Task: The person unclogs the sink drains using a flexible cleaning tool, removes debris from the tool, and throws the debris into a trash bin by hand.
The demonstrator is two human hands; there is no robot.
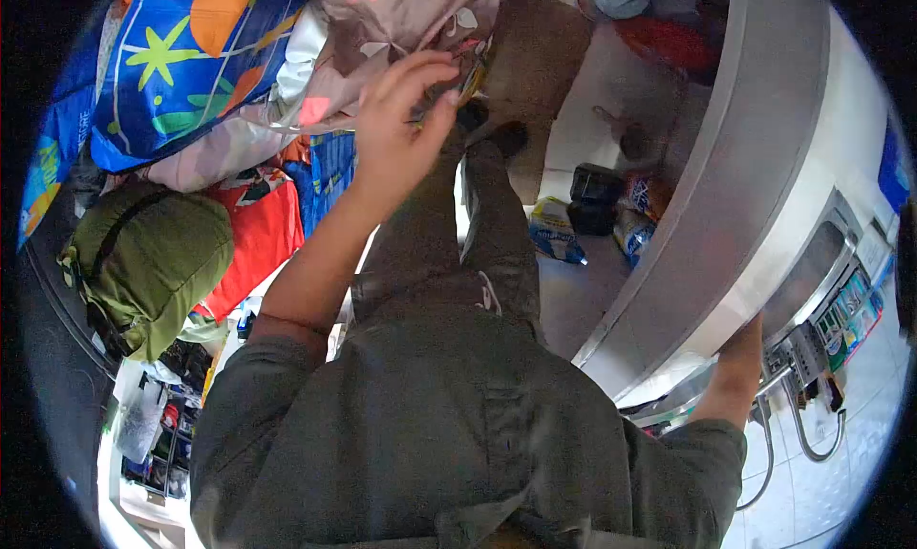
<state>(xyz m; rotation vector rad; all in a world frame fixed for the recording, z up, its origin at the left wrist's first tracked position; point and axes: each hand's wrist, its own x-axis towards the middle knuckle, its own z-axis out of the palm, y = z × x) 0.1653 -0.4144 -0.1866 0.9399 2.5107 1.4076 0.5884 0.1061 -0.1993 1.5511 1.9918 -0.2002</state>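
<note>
My left hand (406, 119) is raised in the upper middle, its fingers bent and the thumb held apart from them. I see nothing held between them. Right behind it hangs a dusty-pink bag (411, 19) with pale leaf shapes; whether the fingertips touch it I cannot tell. A blue bag with a bright star print (181, 71) hangs farther left. On the right, my right forearm (734, 382) reaches past the edge of a pale counter (755, 195). The counter edge hides that hand and its fingers, close to a metal sink (812, 272).
An olive-green bag (153, 262) and a red bag (256, 229) hang at left. Floor items include flat brown cardboard (540, 81), a black container (593, 197) and a blue-yellow packet (557, 232). Curved metal pipes (812, 449) stand out at right.
</note>
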